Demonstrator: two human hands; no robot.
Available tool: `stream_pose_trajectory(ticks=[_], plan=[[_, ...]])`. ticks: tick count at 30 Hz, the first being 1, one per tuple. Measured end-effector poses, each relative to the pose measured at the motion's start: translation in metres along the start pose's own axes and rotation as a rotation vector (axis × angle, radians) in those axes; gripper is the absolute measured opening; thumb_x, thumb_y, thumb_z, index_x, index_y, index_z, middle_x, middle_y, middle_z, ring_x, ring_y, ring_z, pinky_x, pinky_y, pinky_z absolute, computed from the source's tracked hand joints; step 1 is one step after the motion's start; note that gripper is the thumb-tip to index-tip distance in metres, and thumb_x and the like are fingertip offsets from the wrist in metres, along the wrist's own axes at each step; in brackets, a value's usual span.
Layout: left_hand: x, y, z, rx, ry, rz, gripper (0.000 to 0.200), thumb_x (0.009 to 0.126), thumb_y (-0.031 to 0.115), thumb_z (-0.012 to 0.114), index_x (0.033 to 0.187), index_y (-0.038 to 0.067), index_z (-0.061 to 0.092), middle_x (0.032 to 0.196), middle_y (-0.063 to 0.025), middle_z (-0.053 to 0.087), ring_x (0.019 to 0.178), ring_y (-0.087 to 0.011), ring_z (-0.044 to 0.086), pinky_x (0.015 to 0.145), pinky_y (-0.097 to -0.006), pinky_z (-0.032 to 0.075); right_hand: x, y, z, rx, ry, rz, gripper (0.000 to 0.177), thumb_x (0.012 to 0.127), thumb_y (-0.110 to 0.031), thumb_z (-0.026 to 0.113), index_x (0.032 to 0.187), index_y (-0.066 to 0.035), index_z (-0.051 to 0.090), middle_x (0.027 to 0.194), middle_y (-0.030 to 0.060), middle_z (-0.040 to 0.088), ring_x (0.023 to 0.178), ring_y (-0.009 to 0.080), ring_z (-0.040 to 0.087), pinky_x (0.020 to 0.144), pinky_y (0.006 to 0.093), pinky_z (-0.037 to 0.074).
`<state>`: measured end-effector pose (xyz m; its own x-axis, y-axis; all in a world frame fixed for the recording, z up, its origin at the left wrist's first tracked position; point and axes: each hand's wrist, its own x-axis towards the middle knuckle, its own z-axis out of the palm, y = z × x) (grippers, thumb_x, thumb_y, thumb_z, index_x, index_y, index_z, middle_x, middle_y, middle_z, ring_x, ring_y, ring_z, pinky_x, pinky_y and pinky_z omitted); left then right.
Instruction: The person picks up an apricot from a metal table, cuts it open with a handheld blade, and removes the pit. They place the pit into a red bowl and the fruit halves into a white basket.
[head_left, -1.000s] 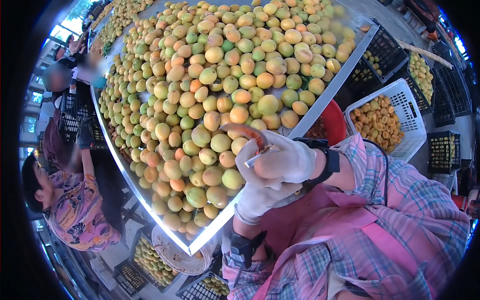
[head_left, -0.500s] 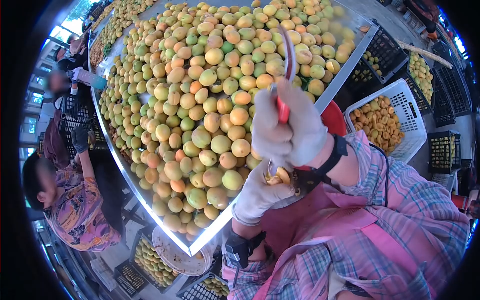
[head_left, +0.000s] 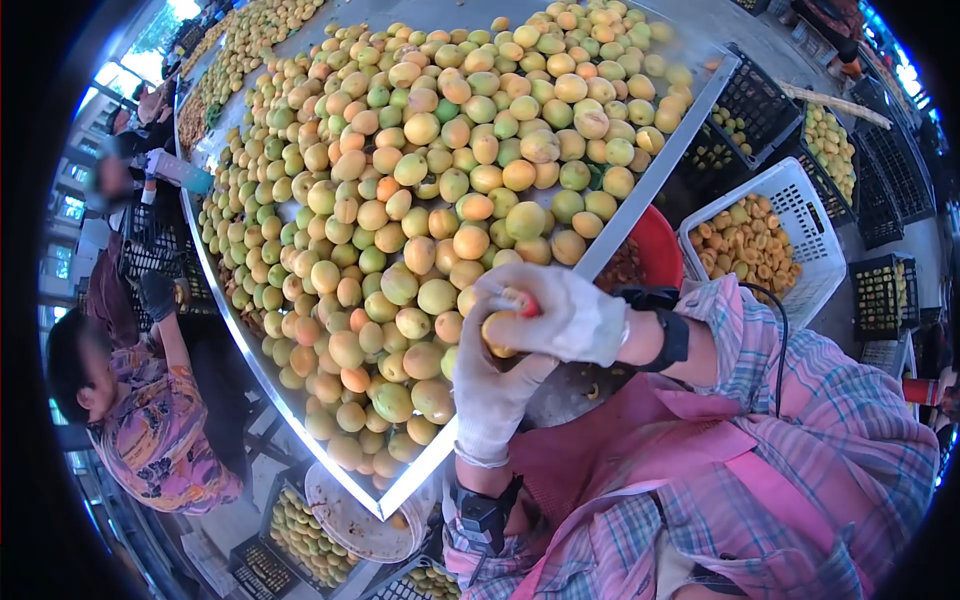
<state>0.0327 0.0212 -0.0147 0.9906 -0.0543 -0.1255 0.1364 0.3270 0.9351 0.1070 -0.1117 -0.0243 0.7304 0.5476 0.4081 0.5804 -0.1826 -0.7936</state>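
Both gloved hands meet over the near edge of a metal table heaped with apricots [head_left: 400, 285]. My left hand [head_left: 492, 398] is wrapped round a yellow apricot [head_left: 497, 335], its fingers pointing up. Pressed against the same fruit is my right hand [head_left: 572, 312], closed on a red-handled tool [head_left: 526, 304]. Only the end of the red handle shows between the fingers; the rest is hidden by the glove. Below the hands, part of a metal bowl [head_left: 575, 395] shows in front of the pink apron.
Right of the table edge [head_left: 655, 165] are a red basin [head_left: 660, 250] and a white crate [head_left: 825, 260] of opened apricot halves [head_left: 745, 245]. Black crates [head_left: 765, 100] stand beyond. A white bucket [head_left: 365, 515] sits under the table corner. On the left, a person [head_left: 155, 410] works alongside.
My right hand has come down and left onto the fruit, and the tool's long curved metal part no longer shows. My left hand has risen slightly; opened fruit flesh seen in it earlier is out of sight.
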Motion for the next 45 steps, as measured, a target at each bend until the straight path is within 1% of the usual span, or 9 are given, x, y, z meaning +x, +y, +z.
stream_pose_trajectory(ticks=[5, 12, 15, 17, 20, 33, 38, 40, 45], plan=[[-0.005, 0.006, 0.004, 0.042, 0.014, -0.025, 0.074, 0.079, 0.007, 0.078, 0.139, -0.005, 0.035, 0.119, -0.0092, 0.057, 0.105, -0.0152, 0.058, 0.092, -0.0279, 0.049, 0.002, -0.025, -0.011, 0.142, -0.180, 0.545, 0.040, 0.082, -0.021, 0.066, 0.119, -0.011, 0.055, 0.110, 0.0145, 0.061, 0.095, 0.0299, 0.064, 0.080, 0.0377, 0.052], [-0.010, 0.002, -0.003, -0.017, -0.019, -0.092, 0.056, 0.084, 0.000, 0.070, 0.133, -0.003, 0.044, 0.114, -0.0072, 0.060, 0.099, -0.0133, 0.060, 0.088, -0.0251, 0.049, -0.012, -0.014, -0.007, 0.196, -0.193, 0.516, 0.055, 0.082, -0.024, 0.065, 0.131, -0.009, 0.047, 0.109, 0.0144, 0.063, 0.101, 0.0303, 0.063, 0.087, 0.0373, 0.050], [-0.014, 0.006, -0.003, -0.047, -0.003, -0.151, 0.054, 0.084, 0.009, 0.072, 0.130, -0.002, 0.048, 0.108, -0.0072, 0.063, 0.088, -0.0115, 0.061, 0.079, -0.0215, 0.050, -0.012, -0.015, -0.010, 0.076, -0.063, 0.225, 0.054, 0.082, -0.020, 0.062, 0.131, -0.005, 0.046, 0.095, 0.0133, 0.065, 0.081, 0.0255, 0.067, 0.071, 0.0341, 0.054], [-0.012, 0.011, -0.009, -0.041, -0.048, -0.147, 0.055, 0.084, 0.015, 0.073, 0.130, -0.002, 0.048, 0.106, -0.0071, 0.063, 0.084, -0.0102, 0.061, 0.074, -0.0198, 0.049, 0.003, -0.040, -0.040, 0.520, -0.393, 0.871, 0.054, 0.081, -0.015, 0.060, 0.132, -0.003, 0.045, 0.077, 0.0104, 0.064, 0.055, 0.0178, 0.062, 0.049, 0.0287, 0.050], [-0.015, 0.011, -0.003, -0.021, -0.054, -0.133, 0.063, 0.082, 0.030, 0.071, 0.131, -0.002, 0.046, 0.097, -0.0057, 0.063, 0.074, -0.0079, 0.054, 0.059, -0.0165, 0.042, -0.003, -0.031, -0.051, 0.745, -0.351, 0.851, 0.054, 0.080, -0.014, 0.059, 0.131, -0.003, 0.046, 0.065, 0.0068, 0.059, 0.040, 0.0117, 0.053, 0.036, 0.0247, 0.039], [-0.017, 0.013, -0.001, -0.138, -0.104, -0.195, 0.041, 0.087, 0.006, 0.058, 0.126, 0.000, 0.050, 0.104, -0.0071, 0.062, 0.079, -0.0096, 0.060, 0.066, -0.0187, 0.048, -0.010, -0.045, -0.090, 0.837, -0.321, 0.818, 0.041, 0.084, -0.017, 0.058, 0.122, -0.003, 0.057, 0.062, 0.0010, 0.052, 0.042, 0.0093, 0.052, 0.040, 0.0214, 0.040], [-0.014, 0.005, -0.008, -0.251, -0.064, -0.127, 0.048, 0.088, 0.006, 0.057, 0.133, -0.002, 0.043, 0.110, -0.0096, 0.061, 0.079, -0.0104, 0.061, 0.065, -0.0195, 0.049, -0.002, -0.032, -0.119, 0.271, -0.400, 0.842, 0.030, 0.078, -0.018, 0.063, 0.106, -0.008, 0.065, 0.066, 0.0033, 0.060, 0.049, 0.0125, 0.058, 0.046, 0.0253, 0.045], [-0.014, 0.002, -0.009, -0.326, -0.075, -0.098, 0.059, 0.088, 0.008, 0.058, 0.141, -0.002, 0.035, 0.110, -0.0100, 0.061, 0.080, -0.0109, 0.061, 0.065, -0.0202, 0.050, -0.010, -0.009, -0.122, -0.206, -0.322, 0.242, 0.025, 0.078, -0.019, 0.063, 0.100, -0.007, 0.067, 0.074, 0.0045, 0.065, 0.062, 0.0147, 0.063, 0.058, 0.0287, 0.050], [-0.016, 0.008, -0.005, -0.244, -0.081, -0.154, 0.069, 0.089, 0.008, 0.057, 0.149, -0.001, 0.023, 0.110, -0.0103, 0.061, 0.081, -0.0110, 0.062, 0.065, -0.0204, 0.051, 0.005, -0.047, -0.110, -0.098, -0.368, 0.431, 0.024, 0.081, -0.022, 0.063, 0.099, -0.008, 0.067, 0.080, 0.0050, 0.067, 0.075, 0.0156, 0.066, 0.068, 0.0310, 0.052]])
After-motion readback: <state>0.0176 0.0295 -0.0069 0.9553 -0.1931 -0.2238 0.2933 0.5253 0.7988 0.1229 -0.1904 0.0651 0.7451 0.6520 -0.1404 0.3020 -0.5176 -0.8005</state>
